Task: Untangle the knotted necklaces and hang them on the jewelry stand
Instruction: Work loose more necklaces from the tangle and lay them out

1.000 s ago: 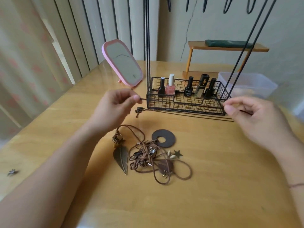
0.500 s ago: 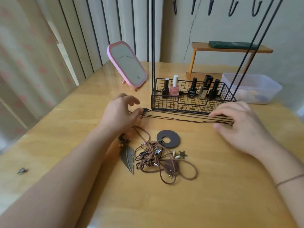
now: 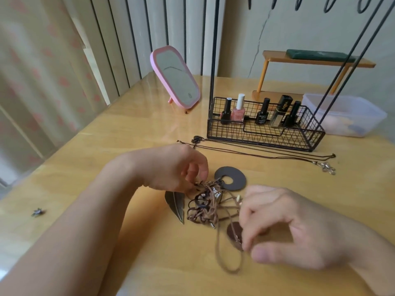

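One thin dark necklace [image 3: 267,151] lies freed on the table [image 3: 128,129], unhung, while the left hand [image 3: 175,167] and right hand [image 3: 284,227] pinch cords of the remaining brown tangle [image 3: 205,208] with curled fingers.

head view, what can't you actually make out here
- Head view: the stand's hooks are cut off by the top edge.
- Which cord the left hand holds: its fingers cover the tangle.
- The right hand is blurred and hides part of the oval pendant.
- The small charm is too small to identify.
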Action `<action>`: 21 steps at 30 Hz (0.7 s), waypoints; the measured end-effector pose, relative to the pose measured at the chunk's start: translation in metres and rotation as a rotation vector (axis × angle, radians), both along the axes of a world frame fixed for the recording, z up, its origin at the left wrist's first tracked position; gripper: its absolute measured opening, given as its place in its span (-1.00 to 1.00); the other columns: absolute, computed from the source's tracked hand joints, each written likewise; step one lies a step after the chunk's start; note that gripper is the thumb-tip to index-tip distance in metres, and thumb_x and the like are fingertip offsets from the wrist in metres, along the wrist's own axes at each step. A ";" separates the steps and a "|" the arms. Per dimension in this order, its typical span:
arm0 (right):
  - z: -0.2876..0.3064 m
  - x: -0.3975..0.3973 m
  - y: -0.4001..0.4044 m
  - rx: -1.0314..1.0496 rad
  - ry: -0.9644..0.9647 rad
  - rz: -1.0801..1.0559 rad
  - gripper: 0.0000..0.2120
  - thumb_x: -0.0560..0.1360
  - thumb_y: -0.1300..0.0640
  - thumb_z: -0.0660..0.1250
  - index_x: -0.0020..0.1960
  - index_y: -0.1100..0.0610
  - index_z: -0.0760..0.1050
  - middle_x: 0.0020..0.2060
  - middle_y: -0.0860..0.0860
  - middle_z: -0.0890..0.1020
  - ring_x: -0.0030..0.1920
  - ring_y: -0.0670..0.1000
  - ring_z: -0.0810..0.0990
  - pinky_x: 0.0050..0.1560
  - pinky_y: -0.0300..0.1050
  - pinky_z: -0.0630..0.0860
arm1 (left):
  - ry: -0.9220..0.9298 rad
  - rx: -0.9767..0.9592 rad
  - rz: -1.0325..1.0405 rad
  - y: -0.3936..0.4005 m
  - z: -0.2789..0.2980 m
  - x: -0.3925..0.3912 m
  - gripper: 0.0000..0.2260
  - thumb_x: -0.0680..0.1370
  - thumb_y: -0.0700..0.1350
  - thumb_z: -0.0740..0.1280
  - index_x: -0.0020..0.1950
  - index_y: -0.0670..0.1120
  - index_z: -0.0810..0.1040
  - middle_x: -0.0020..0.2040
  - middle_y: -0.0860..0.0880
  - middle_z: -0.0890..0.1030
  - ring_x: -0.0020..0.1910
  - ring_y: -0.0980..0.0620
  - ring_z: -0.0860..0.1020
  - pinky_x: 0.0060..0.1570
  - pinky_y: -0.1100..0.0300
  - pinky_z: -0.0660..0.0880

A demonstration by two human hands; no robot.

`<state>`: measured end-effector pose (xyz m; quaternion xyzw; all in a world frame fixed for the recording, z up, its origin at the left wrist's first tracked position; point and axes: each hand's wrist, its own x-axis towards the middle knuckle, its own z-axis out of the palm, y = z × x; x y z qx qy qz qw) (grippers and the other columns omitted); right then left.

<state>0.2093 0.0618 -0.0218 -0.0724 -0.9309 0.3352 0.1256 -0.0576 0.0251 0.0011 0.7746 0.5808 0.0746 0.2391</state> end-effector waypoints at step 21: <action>0.000 -0.015 0.013 0.274 -0.202 -0.468 -0.89 0.42 -0.02 0.44 -0.08 -0.20 0.59 -0.30 -0.23 0.60 -0.08 -0.17 0.46 -0.15 -0.35 0.24 | -0.208 0.014 0.003 -0.002 0.008 -0.007 -0.81 0.48 -0.27 0.41 -0.18 0.00 0.49 -0.26 0.12 0.54 -0.23 0.17 0.50 -0.17 0.25 0.47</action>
